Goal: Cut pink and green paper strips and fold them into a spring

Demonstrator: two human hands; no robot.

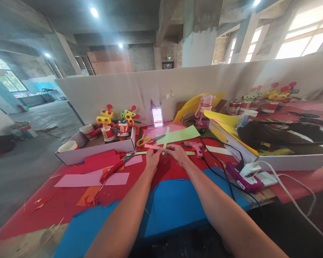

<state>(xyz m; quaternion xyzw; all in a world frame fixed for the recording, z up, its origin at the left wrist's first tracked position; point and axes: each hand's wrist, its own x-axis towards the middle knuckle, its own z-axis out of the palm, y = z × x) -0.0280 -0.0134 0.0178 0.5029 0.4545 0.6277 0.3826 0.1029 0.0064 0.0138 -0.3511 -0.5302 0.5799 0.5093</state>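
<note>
Over the middle of the red-covered table, my left hand (152, 157) is closed in a pinch on a short pink paper strip (151, 146). Close beside it, my right hand (176, 153) has its fingertips pinched on a narrow light-green paper strip (167, 135) that stands up between the hands. The fingers hide where the two strips meet. Behind them lies a wide light-green sheet (184, 134). Yellow-handled scissors (145, 141) lie just beyond my left hand, and a pink glue gun (195, 148) rests right of my right hand.
Red-handled scissors (114, 170) lie on pink paper pieces (70, 180) at left. A box (102, 151) holds paper-cup figures (107, 130). Blue sheets (177, 204) cover the front edge. At right are a purple power strip (240, 179), cables and a white box (290, 162).
</note>
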